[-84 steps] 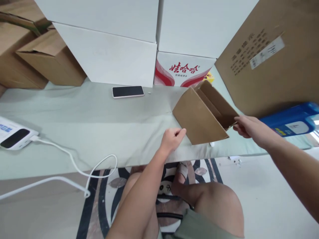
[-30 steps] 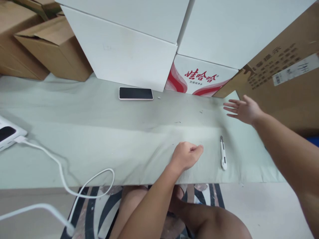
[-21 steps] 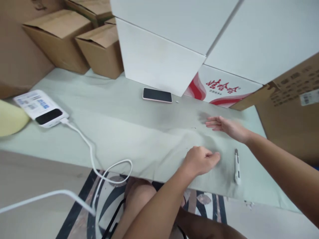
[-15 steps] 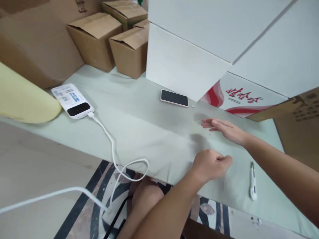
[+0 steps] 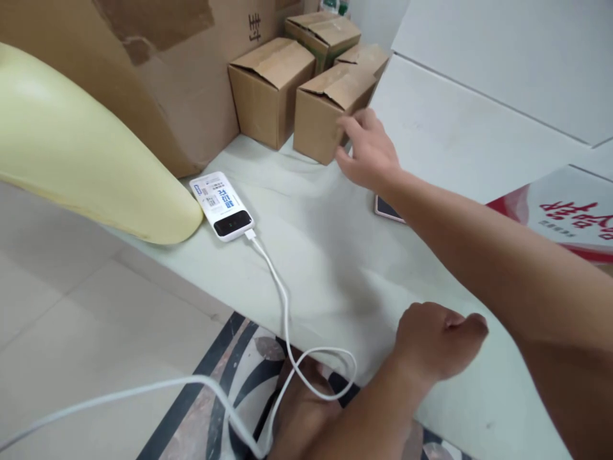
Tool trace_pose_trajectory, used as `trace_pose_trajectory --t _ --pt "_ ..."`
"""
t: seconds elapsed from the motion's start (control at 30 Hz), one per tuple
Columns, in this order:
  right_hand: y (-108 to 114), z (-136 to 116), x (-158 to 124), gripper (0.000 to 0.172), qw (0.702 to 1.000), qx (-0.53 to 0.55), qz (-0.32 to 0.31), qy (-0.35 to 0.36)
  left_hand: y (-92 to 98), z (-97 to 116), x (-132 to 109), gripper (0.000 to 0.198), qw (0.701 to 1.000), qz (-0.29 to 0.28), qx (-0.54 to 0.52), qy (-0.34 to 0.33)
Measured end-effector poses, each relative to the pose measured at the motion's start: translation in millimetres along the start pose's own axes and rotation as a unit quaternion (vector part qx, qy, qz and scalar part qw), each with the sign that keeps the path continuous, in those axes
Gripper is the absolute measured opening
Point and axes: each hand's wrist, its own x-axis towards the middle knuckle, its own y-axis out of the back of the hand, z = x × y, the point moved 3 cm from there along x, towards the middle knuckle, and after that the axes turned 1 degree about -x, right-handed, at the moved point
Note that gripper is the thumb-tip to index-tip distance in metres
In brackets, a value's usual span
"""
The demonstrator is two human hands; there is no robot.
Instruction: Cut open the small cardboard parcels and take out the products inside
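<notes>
My right hand reaches forward over the table with its fingers apart and holds nothing. Its fingertips overlap the side of a small brown carton in view; whether they touch it I cannot tell. Nearer to me, my left hand is curled into a fist above the table edge. The inside of that fist is hidden. Under my right forearm a phone shows only in part. A white power bank with a printed label and black display lies left of the hands, and a white cable is plugged into it.
More small cartons stand behind, against a large cardboard box. A pale yellow rounded object lies at left. White boxes and a red-and-white printed box line the right. The cable loops over the table's front edge.
My right hand has moved forward and left, from the tabletop to the small cartons. My left hand stays a fist. The view has swung left, and the white cutter is out of sight.
</notes>
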Motion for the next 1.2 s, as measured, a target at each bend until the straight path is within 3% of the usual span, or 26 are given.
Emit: trace_pose_trajectory --t 0.1,0.27,0.43,0.57,0.67,0.77,0.87,0.97,1.07,1.13,1.2 --pt "-14.4 -13.6 47.4 0.046 0.999 -0.013 0.028 0.009 8.8 1.3 0.7 0.054 1.000 0.010 0.003 -0.008" --pt "-42.4 2.5 88.5 0.051 0.999 -0.006 0.045 0.006 15.3 -1.6 1.1 0.053 1.000 0.011 0.003 0.000" --pt "-50.6 13.3 96.6 0.066 1.000 0.007 0.020 -0.004 18.4 -4.1 -0.7 0.043 1.000 0.011 -0.005 0.002" --pt "-35.6 6.0 72.8 0.073 1.000 -0.024 -0.018 -0.008 17.5 -0.2 -3.5 0.054 1.000 0.018 -0.009 -0.015" --pt "-17.6 -3.4 32.2 0.071 0.998 -0.034 -0.043 0.042 15.0 1.7 -5.7 0.055 0.999 0.007 -0.036 -0.038" --pt "6.0 -11.7 -28.2 0.067 0.993 -0.051 -0.047 0.091 14.8 -1.2 -5.6 0.053 0.998 0.019 -0.058 -0.028" --pt "34.6 -8.2 -101.6 0.059 0.995 -0.056 -0.035 0.082 18.1 -2.4 -4.7 0.052 0.996 0.059 -0.054 -0.044" --pt "63.5 18.2 -181.2 0.052 0.998 -0.036 -0.010 0.044 19.5 -2.2 -5.8 0.047 0.997 0.063 -0.007 -0.052" --pt "87.0 60.0 -264.7 0.053 1.000 -0.009 0.006 -0.009 9.1 -1.5 -9.1 0.042 0.992 -0.070 0.090 -0.061" --pt "101.0 83.3 -320.4 0.051 0.996 0.015 0.042 -0.073 -2.4 -3.2 -12.2 0.042 0.970 -0.186 0.146 -0.058" --pt "112.8 93.6 -371.6 0.047 0.986 0.037 0.080 -0.141 -13.5 -7.5 -13.4 0.041 0.947 -0.265 0.179 -0.031"
